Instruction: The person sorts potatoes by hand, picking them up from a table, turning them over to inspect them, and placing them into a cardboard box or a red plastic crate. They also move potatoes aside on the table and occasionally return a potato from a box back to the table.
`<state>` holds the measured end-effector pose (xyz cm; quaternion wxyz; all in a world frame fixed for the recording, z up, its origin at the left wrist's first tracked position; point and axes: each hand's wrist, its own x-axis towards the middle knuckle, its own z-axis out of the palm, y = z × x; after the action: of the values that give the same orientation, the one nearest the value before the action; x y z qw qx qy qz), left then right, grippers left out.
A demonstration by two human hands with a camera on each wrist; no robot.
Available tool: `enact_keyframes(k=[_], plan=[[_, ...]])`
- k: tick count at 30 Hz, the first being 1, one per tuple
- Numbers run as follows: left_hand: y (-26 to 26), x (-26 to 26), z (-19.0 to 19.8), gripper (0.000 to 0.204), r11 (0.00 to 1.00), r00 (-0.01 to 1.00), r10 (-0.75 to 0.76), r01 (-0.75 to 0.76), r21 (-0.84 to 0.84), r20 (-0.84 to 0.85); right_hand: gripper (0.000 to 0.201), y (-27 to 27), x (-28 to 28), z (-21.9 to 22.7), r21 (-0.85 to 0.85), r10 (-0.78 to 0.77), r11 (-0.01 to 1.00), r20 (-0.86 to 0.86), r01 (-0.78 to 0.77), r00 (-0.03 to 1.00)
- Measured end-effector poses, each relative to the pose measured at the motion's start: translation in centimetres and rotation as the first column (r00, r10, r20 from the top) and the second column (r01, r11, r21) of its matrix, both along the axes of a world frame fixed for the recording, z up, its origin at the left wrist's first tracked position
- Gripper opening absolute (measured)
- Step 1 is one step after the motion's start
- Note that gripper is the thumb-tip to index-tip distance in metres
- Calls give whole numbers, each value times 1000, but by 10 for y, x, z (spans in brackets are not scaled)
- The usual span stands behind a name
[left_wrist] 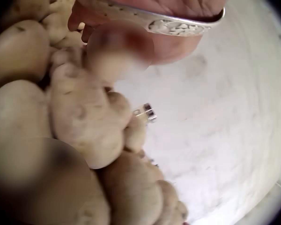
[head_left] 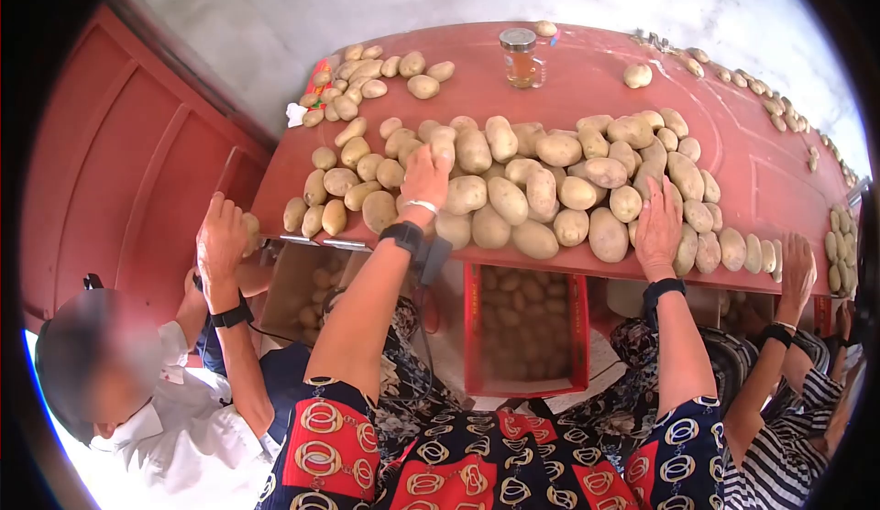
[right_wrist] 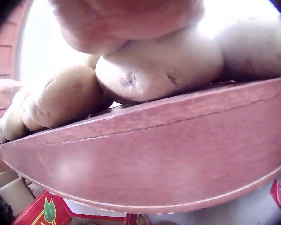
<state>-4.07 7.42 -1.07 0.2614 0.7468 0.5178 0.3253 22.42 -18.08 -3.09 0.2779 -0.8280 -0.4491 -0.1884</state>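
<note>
Many potatoes point(head_left: 507, 200) cover the front of the red table point(head_left: 587, 70), packed side by side. My left hand point(head_left: 425, 180), with a silver bangle point(left_wrist: 178, 27) at its wrist, holds a pale potato point(head_left: 443, 142) over the left part of the pile. In the left wrist view the fingers are mostly cut off at the top. My right hand point(head_left: 658, 232) lies with fairly straight fingers on the potatoes by the front edge at right. The right wrist view shows its palm point(right_wrist: 131, 23) right above a potato point(right_wrist: 159, 65) at the table edge.
A lidded glass jar point(head_left: 521, 59) of amber liquid stands at the back, with a loose potato point(head_left: 637, 76) to its right. Below the front edge sits a red-rimmed box point(head_left: 472, 327) of potatoes. People sit on both sides, their hands point(head_left: 223, 240) near the table edge.
</note>
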Motion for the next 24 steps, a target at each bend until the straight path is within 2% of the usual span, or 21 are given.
enact_keyframes(k=[1,2,3,5,6,9,10,11,14,17,19,21,22,24], plan=[[-1,2,-17,47,990,988,-48,67,126,-149,39,0,0,0,-1,-3,1000,18,3,1000],[-7,7,-20,48,990,986,-37,58,127,-163,39,-3,-1,0,-4,-5,1000,38,5,999],[-12,11,-23,48,990,987,-43,63,123,-155,39,-5,-1,-1,-9,-10,1000,46,11,999],[-18,17,-22,48,982,989,68,-44,185,-130,39,-3,0,0,-17,-9,1000,11,9,1000],[-23,20,-21,47,986,990,96,-81,147,-98,40,-2,0,0,-20,-14,1000,13,14,1000],[-30,22,-17,47,980,987,121,-102,172,-102,39,-4,4,-5,11,30,999,41,-30,999],[-25,22,-27,47,959,987,133,-106,262,-87,39,-4,5,-6,16,38,999,35,-38,999],[-25,20,-23,47,953,986,146,-119,279,-80,39,-3,4,-4,34,49,998,40,-50,998],[-30,21,-20,44,966,988,134,-112,233,-78,40,-4,0,0,25,37,999,-8,-37,999],[-32,23,-20,38,930,975,199,-157,331,-95,40,-4,0,1,14,31,999,-3,-31,1000],[-32,23,-20,38,929,977,198,-161,332,-82,39,-3,1,-1,16,15,1000,6,-15,1000],[-32,21,-17,43,970,987,139,-119,211,-82,39,-4,1,0,8,28,1000,14,-28,1000],[-35,22,-17,38,943,979,182,-148,299,-91,39,-5,-1,2,29,35,999,-3,-35,999],[-31,20,-19,38,937,978,189,-154,312,-85,39,-4,-1,0,36,49,998,5,-49,999]])
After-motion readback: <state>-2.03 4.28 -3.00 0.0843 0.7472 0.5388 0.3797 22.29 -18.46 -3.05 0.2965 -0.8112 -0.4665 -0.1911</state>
